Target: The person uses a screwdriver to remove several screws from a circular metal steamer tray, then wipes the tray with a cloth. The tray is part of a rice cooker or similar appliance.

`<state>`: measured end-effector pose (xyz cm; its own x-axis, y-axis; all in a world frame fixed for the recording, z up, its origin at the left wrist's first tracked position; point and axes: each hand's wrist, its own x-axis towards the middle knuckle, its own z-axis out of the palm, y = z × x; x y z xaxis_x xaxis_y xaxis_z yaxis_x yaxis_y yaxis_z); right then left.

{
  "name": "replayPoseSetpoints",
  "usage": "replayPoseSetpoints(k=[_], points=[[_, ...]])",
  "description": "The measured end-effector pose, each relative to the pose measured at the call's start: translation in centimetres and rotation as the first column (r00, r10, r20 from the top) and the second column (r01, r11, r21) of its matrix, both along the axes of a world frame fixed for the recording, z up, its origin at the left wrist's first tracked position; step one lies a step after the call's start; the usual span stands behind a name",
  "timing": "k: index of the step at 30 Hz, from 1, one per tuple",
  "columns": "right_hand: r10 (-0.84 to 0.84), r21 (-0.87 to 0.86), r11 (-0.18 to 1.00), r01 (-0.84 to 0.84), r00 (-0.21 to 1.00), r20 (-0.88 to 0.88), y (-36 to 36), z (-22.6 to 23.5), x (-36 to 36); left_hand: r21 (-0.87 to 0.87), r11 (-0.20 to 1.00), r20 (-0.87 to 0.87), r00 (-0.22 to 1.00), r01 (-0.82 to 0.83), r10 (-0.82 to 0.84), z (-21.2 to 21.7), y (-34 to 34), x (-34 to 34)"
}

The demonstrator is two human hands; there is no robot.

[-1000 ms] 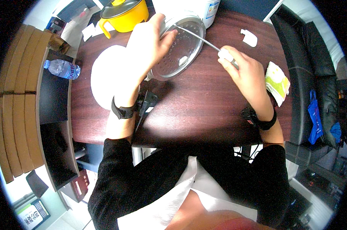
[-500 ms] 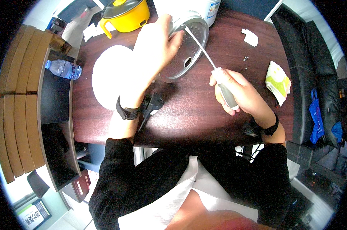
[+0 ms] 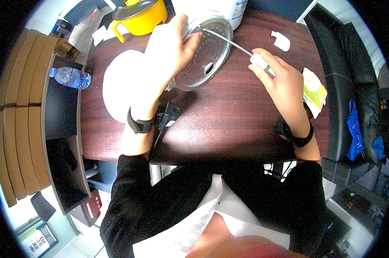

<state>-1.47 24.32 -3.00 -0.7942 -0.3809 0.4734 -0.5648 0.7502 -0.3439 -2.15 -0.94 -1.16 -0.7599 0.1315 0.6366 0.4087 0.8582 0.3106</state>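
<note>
My left hand (image 3: 172, 47) is closed on the left edge of a round, tilted grey see-through disc (image 3: 218, 47) with rows of small dots and one oval hole. My right hand (image 3: 284, 79) grips the pale grey handle of a screwdriver (image 3: 229, 42). Its long metal shaft slants up and left across the disc, and the tip meets the disc's upper part near my left thumb. A large white rounded piece (image 3: 120, 84) lies to the left of the disc, partly behind my left forearm. Beyond the disc stands a white container (image 3: 237, 13) with a label.
A yellow pot (image 3: 145, 20) with a dark lid stands at the back left. A small white plastic piece (image 3: 281, 41) and a white-green cloth or packet (image 3: 314, 94) lie at right. Off the table's left side is a water bottle (image 3: 73, 78); a black sofa (image 3: 343, 81) stands at right.
My right hand has moved up and to the right, so the screwdriver lies flatter. Its tip has shifted slightly left. The disc is turned a little more toward me; small screws at right are now covered.
</note>
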Motion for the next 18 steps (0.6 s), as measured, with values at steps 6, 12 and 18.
replayPoseSetpoints(k=[6, 12, 18], points=[[0.087, -0.033, 0.996, -0.088, 0.996, -0.029, 0.8, -0.4, -0.8, 0.01, 1.0, 0.019, 1.0, 0.004, -0.005, 0.1, 0.0, 0.0], [0.483, -0.523, 0.852, 0.021, 0.357, 0.8, -0.4, 1.1, 1.6, 0.054, 0.998, 0.029, 0.999, -0.03, 0.029, 0.2, 0.7, 0.2], [0.639, -0.653, 0.735, 0.181, 0.138, 0.757, -0.5, 0.7, 2.0, 0.034, 0.996, 0.045, 0.996, -0.077, 0.075, 0.3, 1.1, 0.4]])
